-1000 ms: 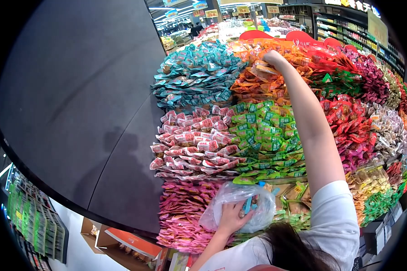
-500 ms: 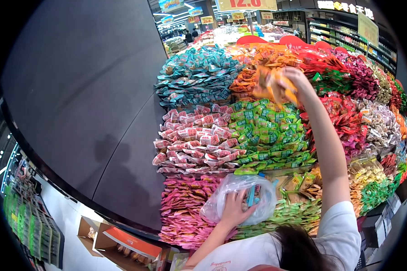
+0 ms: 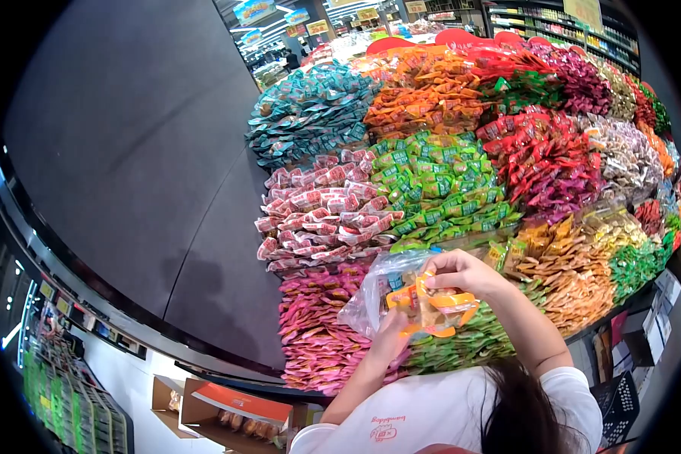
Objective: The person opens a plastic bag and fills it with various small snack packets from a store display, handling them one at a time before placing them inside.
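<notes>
My left hand (image 3: 390, 339) grips the lower edge of a clear plastic bag (image 3: 377, 291) in front of the snack display. My right hand (image 3: 461, 271) is at the bag's mouth, closed on a bunch of orange snack packets (image 3: 435, 305). The bag holds a few packets inside, one with blue on it. Both hands are over the pink packets (image 3: 318, 333) and the light green packets (image 3: 469, 344) at the front of the display.
The display is a mound of wrapped snacks in colour blocks: teal (image 3: 310, 113), orange (image 3: 424, 94), pink-white (image 3: 321, 216), green (image 3: 439, 185), red (image 3: 545, 155). A dark curved wall (image 3: 129, 151) rises on the left. Cardboard boxes (image 3: 219, 405) stand on the floor below.
My right hand has come down from the orange pile at the top with a handful of orange packets and now holds them at the bag's mouth. The left hand stayed on the bag.
</notes>
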Demonstrator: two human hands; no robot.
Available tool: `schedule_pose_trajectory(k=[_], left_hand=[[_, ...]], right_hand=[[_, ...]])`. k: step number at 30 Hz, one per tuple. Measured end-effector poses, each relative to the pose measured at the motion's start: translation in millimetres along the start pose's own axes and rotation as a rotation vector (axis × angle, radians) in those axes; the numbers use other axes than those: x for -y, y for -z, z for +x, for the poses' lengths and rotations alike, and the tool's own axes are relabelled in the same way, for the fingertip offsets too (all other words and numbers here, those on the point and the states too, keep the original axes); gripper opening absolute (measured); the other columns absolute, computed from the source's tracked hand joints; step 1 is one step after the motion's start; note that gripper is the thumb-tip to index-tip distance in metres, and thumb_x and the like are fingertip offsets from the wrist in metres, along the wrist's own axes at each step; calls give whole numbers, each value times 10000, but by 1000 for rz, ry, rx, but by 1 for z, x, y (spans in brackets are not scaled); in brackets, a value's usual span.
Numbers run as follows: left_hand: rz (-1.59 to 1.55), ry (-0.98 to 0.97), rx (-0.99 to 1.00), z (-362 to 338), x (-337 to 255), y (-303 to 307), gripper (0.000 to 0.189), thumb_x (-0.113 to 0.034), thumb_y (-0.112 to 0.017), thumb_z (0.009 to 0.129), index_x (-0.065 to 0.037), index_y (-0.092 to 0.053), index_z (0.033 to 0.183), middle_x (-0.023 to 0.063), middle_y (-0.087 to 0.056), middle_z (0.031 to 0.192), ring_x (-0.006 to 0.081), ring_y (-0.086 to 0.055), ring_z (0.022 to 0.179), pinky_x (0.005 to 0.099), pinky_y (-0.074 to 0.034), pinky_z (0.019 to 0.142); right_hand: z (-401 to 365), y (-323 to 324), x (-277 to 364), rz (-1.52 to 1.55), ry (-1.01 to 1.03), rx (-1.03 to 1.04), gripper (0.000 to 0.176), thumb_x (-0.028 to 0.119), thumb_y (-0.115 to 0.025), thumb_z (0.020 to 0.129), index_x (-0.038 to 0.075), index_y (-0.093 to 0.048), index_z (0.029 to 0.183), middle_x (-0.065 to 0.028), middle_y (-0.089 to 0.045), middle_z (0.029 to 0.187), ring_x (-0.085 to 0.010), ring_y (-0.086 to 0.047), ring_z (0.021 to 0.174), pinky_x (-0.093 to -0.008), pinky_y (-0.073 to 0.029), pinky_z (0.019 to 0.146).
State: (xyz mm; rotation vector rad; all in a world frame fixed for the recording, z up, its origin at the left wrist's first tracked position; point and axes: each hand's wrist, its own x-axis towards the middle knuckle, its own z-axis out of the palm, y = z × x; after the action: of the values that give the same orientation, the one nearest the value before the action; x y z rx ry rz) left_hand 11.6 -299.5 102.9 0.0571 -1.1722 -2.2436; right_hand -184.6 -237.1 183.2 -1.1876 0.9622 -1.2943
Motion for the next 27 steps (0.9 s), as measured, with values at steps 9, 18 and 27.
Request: schedule_pose_trajectory(k=[9, 18, 27], left_hand=[[-288, 221, 73, -2, 1, 5, 597, -358, -592, 925, -80, -348, 1394, 98, -473, 1358, 288, -514, 1214, 494, -467, 989], [-235, 323, -241, -2, 7, 15, 458, -135, -582, 901, -96, -413, 1325, 93, -541, 1236, 253, -584, 1108, 451, -564, 876], [-318, 235, -317, 3, 1, 18, 426, -113, -584, 901, -4, -445, 1289, 149, -575, 1207, 274, -582, 1125, 427, -524, 955]], right_hand=[[6, -27, -18, -766, 275, -293, 132, 126, -629, 880, 17, -645, 953, -62, -656, 912, -160, -603, 822, -283, -482, 708], [4, -45, -37, -1004, 365, -375, 184, 143, -651, 831, 35, -658, 979, -120, -612, 1105, -313, -565, 1063, -408, -443, 924], [-22, -42, -42, -658, 352, -542, 596, 274, -712, 822, 16, -477, 1305, -166, -501, 1230, -300, -496, 1177, -373, -403, 985]])
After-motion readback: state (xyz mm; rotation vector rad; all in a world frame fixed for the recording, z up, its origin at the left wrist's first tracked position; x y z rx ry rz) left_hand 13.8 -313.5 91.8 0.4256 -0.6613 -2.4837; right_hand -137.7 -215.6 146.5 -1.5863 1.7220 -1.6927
